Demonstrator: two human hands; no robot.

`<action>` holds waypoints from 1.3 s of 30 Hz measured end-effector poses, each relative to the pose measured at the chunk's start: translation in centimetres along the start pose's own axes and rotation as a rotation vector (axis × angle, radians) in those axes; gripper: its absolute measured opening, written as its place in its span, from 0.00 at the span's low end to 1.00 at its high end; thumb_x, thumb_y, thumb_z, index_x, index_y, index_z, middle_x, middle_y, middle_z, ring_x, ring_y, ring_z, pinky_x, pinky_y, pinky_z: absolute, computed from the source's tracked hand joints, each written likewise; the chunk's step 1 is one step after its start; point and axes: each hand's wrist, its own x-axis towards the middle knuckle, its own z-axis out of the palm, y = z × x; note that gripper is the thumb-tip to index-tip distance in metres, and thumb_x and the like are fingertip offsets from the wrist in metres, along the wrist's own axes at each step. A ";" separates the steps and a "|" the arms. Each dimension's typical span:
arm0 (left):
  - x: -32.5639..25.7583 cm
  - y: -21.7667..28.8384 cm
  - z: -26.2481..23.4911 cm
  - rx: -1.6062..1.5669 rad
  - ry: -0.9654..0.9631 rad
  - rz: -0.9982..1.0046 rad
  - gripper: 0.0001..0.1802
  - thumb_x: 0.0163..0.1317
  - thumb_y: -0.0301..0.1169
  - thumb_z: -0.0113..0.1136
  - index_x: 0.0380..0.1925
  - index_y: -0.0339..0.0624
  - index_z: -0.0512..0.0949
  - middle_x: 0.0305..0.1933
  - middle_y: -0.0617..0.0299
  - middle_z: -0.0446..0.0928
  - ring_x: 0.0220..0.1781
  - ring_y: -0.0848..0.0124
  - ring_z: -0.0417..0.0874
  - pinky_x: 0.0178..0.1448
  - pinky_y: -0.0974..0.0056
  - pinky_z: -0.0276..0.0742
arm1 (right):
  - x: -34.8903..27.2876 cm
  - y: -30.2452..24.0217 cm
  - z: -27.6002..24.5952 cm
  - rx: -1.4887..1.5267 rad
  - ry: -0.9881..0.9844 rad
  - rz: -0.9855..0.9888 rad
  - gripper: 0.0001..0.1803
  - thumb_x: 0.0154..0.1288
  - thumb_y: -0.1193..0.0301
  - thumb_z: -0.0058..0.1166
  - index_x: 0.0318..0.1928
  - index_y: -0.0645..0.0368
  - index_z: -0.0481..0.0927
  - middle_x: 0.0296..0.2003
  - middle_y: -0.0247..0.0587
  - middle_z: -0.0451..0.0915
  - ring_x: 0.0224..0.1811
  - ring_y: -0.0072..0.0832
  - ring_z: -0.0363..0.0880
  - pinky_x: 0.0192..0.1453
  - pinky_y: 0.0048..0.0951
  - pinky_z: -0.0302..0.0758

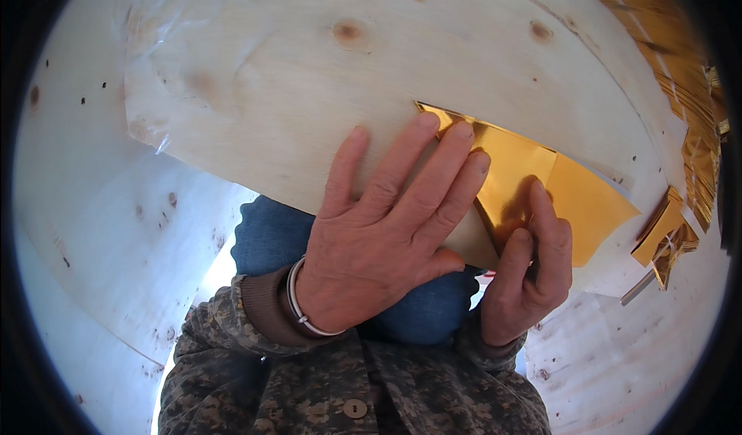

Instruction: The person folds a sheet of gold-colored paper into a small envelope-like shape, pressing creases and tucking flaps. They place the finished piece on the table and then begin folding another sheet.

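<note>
A shiny gold foil paper sheet [514,156] lies on the pale wooden board in front of me, with a fold line near its right part. My left hand [394,195] is spread flat, its fingertips over the sheet's left edge and the rest over bare wood. My right hand [533,269] is at the sheet's near edge, index finger stretched onto the gold surface and thumb apart from it. The other fingers of that hand curl under and are partly hidden. I see nothing held in either hand.
The wooden board [309,87] has knots and a curved far edge. Clear plastic film [166,71] lies at the upper left. A stack of gold sheets [649,17] stands at the far right, with folded gold pieces [665,230] beside it. My knees in jeans [270,238] are below the board.
</note>
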 end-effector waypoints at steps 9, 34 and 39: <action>0.1 0.2 0.1 0.045 -0.008 -0.004 0.40 0.69 0.64 0.42 0.70 0.47 0.70 0.75 0.55 0.64 0.78 0.54 0.61 0.80 0.43 0.44 | 0.1 0.0 -0.1 0.037 -0.009 0.027 0.24 0.62 0.88 0.49 0.59 0.68 0.81 0.31 0.40 0.76 0.29 0.24 0.73 0.36 0.22 0.72; 0.3 0.3 -0.3 0.036 -0.046 -0.006 0.42 0.68 0.64 0.47 0.70 0.44 0.69 0.75 0.52 0.63 0.79 0.51 0.59 0.80 0.44 0.43 | 0.7 0.0 -0.5 0.012 -0.011 0.029 0.24 0.56 0.89 0.55 0.55 0.66 0.85 0.29 0.41 0.79 0.28 0.27 0.74 0.33 0.23 0.74; 0.4 0.3 -0.2 0.037 -0.038 0.000 0.42 0.68 0.64 0.47 0.70 0.44 0.68 0.75 0.52 0.63 0.79 0.51 0.58 0.80 0.44 0.42 | 0.7 0.0 -0.4 0.008 0.002 0.025 0.24 0.56 0.89 0.56 0.55 0.66 0.85 0.29 0.41 0.79 0.28 0.26 0.74 0.33 0.23 0.74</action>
